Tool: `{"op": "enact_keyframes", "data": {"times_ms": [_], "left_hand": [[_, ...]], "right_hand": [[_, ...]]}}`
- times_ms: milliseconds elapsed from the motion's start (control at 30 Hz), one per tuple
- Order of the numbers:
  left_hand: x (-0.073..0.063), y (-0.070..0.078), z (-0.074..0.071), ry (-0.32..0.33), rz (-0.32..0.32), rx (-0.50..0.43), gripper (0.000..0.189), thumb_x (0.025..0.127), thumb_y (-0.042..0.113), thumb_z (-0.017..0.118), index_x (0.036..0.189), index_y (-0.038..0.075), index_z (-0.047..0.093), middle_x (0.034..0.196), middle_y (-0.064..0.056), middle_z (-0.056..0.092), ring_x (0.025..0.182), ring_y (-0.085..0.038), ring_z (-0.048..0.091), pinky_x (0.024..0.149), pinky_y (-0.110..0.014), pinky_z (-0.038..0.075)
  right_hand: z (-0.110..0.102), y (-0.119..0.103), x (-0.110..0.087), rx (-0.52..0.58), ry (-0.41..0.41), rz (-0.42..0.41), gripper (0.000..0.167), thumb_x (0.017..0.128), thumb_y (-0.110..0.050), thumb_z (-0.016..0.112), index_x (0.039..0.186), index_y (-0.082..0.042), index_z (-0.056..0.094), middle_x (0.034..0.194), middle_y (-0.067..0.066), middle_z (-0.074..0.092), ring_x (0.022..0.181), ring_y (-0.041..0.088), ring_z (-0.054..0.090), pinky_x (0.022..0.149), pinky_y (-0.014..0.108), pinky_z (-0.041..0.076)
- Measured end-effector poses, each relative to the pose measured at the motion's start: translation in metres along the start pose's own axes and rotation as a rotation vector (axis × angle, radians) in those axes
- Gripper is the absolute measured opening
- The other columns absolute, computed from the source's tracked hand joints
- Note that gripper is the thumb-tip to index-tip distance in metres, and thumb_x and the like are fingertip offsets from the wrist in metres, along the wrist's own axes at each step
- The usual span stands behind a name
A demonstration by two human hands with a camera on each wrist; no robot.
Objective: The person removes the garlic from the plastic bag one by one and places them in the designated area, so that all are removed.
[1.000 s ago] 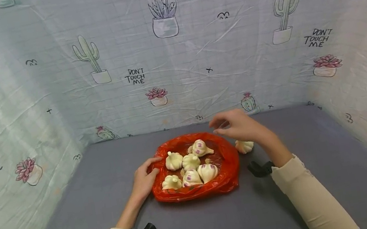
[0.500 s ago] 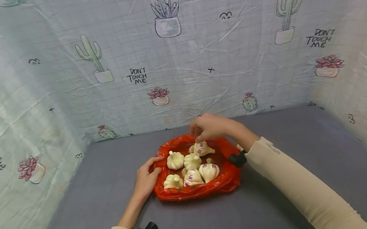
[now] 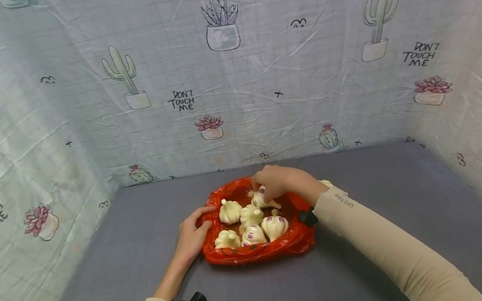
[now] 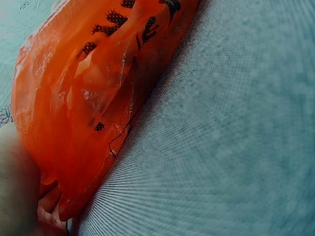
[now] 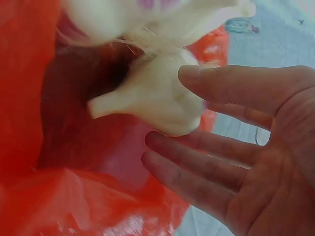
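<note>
A red plastic bag [image 3: 280, 250] stands with its mouth spread wide, with several garlic bulbs inside, such as a pale bulb [image 3: 230, 211] at the left. My left hand [image 3: 191, 237] holds the bag's left edge between thumb and fingers. In the left wrist view the printed orange-red plastic [image 4: 93, 98] hides most of those fingers. My right hand [image 3: 276, 181] reaches into the back of the bag. There it grips a garlic bulb [image 5: 157, 96], thumb on the near side and fingers around the far side, the stem pointing away from the palm.
Another garlic bulb [image 3: 325, 183] lies on the grey table [image 3: 264, 299] right of the bag, mostly behind the right forearm. A cactus-print sheet [image 3: 229, 78] hangs around the back and sides. Black wrist cameras sit on both wrists.
My right hand has moved left from beside the bag, over it, and down onto the back garlic bulb, which has tilted slightly. My left hand stays at the bag's edge.
</note>
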State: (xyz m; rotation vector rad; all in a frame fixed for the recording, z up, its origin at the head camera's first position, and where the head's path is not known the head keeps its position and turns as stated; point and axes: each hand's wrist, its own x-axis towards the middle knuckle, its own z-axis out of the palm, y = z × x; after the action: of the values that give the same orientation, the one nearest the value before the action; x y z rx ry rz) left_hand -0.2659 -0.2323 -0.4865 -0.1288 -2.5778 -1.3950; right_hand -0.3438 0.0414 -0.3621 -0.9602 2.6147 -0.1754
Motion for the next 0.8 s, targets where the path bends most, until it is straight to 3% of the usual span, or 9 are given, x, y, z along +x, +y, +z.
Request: {"op": "enact_keyframes", "data": {"times_ms": [233, 467, 667, 800], "left_hand": [[0.0, 0.004, 0.001, -0.004, -0.015, -0.023, 0.036, 0.097, 0.009, 0.061, 0.129, 0.02, 0.072, 0.138, -0.009, 0.067, 0.126, -0.026, 0.063, 0.103, -0.045, 0.051], [0.0, 0.003, 0.0, 0.0, 0.001, -0.013, 0.036, 0.097, 0.008, 0.061, 0.129, 0.019, 0.071, 0.137, -0.009, 0.067, 0.127, -0.027, 0.063, 0.104, -0.046, 0.05], [-0.002, 0.002, 0.0, -0.005, -0.005, -0.017, 0.035, 0.097, 0.008, 0.061, 0.129, 0.018, 0.071, 0.139, -0.01, 0.066, 0.129, -0.027, 0.062, 0.105, -0.047, 0.05], [-0.001, 0.001, 0.001, -0.004, 0.0, -0.012, 0.035, 0.096, 0.008, 0.061, 0.129, 0.019, 0.072, 0.14, -0.01, 0.066, 0.13, -0.027, 0.061, 0.105, -0.046, 0.049]], "right_hand": [[0.009, -0.003, 0.004, 0.017, -0.021, 0.029, 0.046, 0.094, -0.015, 0.07, 0.139, -0.018, 0.062, 0.139, 0.006, 0.063, 0.111, 0.021, 0.057, 0.094, 0.039, 0.051], [0.014, -0.003, 0.002, 0.024, -0.019, 0.018, 0.04, 0.096, -0.015, 0.067, 0.135, -0.019, 0.058, 0.137, 0.005, 0.063, 0.103, 0.019, 0.057, 0.085, 0.035, 0.05], [0.009, -0.004, -0.004, 0.033, 0.039, 0.033, 0.044, 0.092, -0.014, 0.07, 0.134, -0.019, 0.057, 0.133, 0.009, 0.057, 0.104, 0.024, 0.054, 0.081, 0.035, 0.052], [0.003, -0.003, -0.011, 0.045, 0.099, -0.008, 0.045, 0.09, -0.015, 0.074, 0.132, -0.016, 0.06, 0.131, 0.012, 0.058, 0.103, 0.025, 0.056, 0.078, 0.034, 0.053]]}}
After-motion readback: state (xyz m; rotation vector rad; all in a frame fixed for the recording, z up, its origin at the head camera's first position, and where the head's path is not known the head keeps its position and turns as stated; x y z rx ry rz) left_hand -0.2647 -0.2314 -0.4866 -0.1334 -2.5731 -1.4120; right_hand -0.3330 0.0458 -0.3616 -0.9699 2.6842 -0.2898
